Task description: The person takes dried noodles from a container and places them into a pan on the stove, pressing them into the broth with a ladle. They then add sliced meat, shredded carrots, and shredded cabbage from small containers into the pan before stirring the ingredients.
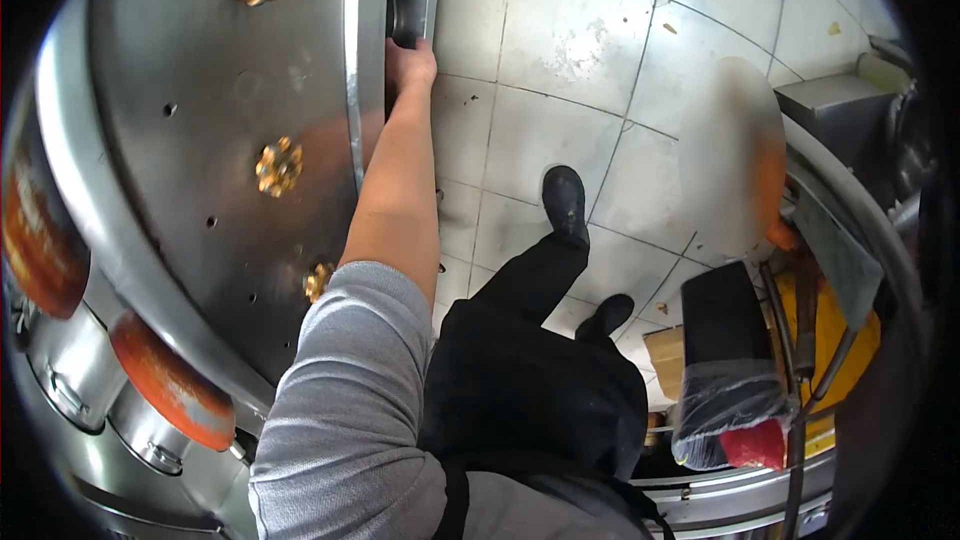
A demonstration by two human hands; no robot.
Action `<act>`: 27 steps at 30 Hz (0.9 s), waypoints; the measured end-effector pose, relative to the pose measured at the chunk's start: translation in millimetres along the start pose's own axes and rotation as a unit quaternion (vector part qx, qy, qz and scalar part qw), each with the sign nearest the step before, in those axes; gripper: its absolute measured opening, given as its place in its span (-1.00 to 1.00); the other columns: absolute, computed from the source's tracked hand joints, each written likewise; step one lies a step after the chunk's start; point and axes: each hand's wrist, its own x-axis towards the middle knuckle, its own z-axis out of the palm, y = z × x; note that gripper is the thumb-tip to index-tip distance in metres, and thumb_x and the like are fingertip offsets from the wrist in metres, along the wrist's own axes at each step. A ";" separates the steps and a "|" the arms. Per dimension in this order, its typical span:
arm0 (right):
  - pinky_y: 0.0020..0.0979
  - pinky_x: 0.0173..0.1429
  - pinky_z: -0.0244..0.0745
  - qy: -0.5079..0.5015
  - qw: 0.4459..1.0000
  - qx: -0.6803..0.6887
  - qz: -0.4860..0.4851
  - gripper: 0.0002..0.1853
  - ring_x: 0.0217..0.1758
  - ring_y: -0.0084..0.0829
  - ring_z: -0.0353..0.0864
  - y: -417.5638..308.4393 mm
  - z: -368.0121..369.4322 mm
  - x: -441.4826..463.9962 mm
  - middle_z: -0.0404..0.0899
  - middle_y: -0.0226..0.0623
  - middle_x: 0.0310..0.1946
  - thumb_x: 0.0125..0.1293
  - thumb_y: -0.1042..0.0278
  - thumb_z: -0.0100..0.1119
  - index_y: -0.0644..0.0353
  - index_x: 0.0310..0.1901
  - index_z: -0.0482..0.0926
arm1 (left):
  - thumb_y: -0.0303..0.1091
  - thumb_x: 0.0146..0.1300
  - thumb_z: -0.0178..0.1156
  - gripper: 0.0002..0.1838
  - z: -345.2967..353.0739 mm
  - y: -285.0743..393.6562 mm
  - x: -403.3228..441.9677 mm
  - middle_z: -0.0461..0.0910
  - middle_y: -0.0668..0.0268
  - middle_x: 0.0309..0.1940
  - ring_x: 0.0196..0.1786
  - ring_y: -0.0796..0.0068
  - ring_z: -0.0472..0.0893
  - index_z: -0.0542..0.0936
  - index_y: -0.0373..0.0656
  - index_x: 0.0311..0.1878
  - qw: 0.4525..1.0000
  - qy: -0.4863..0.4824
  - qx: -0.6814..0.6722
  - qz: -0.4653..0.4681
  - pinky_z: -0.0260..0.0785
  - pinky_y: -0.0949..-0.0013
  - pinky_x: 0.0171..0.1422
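My left hand (pixel 410 65) reaches, arm stretched out, to a dark metal opening (pixel 408 0) along the side of the steel counter (pixel 200 50). Its fingers are bent in toward the opening and mostly hidden, so what they touch or hold cannot be made out. A grey short sleeve (pixel 350 360) covers the upper arm. My right hand is out of view. Gold-coloured valve knobs (pixel 279 167) stand on the counter's panel beside the left arm.
White floor tiles (pixel 540 130) with scraps lie around my dark shoes (pixel 565 202). At the right are a curved metal rim, a black item in clear plastic (pixel 735 370) and a yellow object (pixel 850 360). Lidded steel pots (pixel 70 370) and orange-red round objects (pixel 172 380) are lower left.
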 end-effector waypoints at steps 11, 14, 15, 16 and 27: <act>-0.06 0.53 0.22 -0.023 0.999 -0.027 0.034 0.01 0.48 0.06 0.31 -14.3 9.2 26.7 0.25 0.18 0.43 0.14 -0.11 0.45 0.34 0.46 0.19 | -0.03 0.12 0.34 -0.48 13.5 8.8 42.8 0.63 -0.03 0.07 0.19 -0.05 0.61 0.61 -0.20 0.05 0.994 -0.024 0.079 -0.069 0.48 0.00 0.28; -0.05 0.54 0.21 -0.022 0.999 -0.026 0.036 0.05 0.49 0.07 0.29 -10.4 1.2 29.7 0.23 0.20 0.44 0.13 -0.14 0.46 0.36 0.47 0.17 | -0.06 0.13 0.30 -0.55 10.5 -2.8 19.8 0.63 -0.02 0.00 0.14 -0.06 0.62 0.59 -0.18 -0.03 0.995 -0.044 0.093 -0.012 0.48 -0.03 0.21; -0.05 0.55 0.20 -0.023 0.999 -0.025 0.040 0.06 0.49 0.08 0.28 -10.2 -1.3 29.1 0.22 0.21 0.44 0.12 -0.15 0.46 0.37 0.47 0.16 | -0.09 0.13 0.27 -0.59 10.0 -10.8 6.7 0.62 -0.01 -0.02 0.11 -0.08 0.61 0.57 -0.17 -0.06 0.994 -0.049 0.087 0.034 0.47 -0.05 0.17; -0.04 0.55 0.20 -0.021 0.999 -0.024 0.043 0.07 0.49 0.08 0.28 -8.3 -4.7 28.0 0.22 0.22 0.44 0.12 -0.15 0.46 0.38 0.47 0.16 | -0.09 0.14 0.27 -0.63 12.2 -19.0 -6.2 0.62 -0.02 -0.05 0.10 -0.10 0.59 0.56 -0.17 -0.12 0.994 -0.046 0.083 0.046 0.44 -0.04 0.19; 0.00 0.59 0.14 -0.015 0.999 -0.025 0.046 0.20 0.53 0.12 0.21 -1.7 -18.6 24.1 0.14 0.29 0.47 0.06 -0.25 0.49 0.45 0.49 0.08 | 0.09 0.24 0.30 -0.03 -46.7 22.0 -19.9 0.18 -0.02 0.57 0.56 -0.08 0.23 0.12 -0.13 0.60 0.982 0.018 -0.037 -0.182 0.11 -0.06 0.61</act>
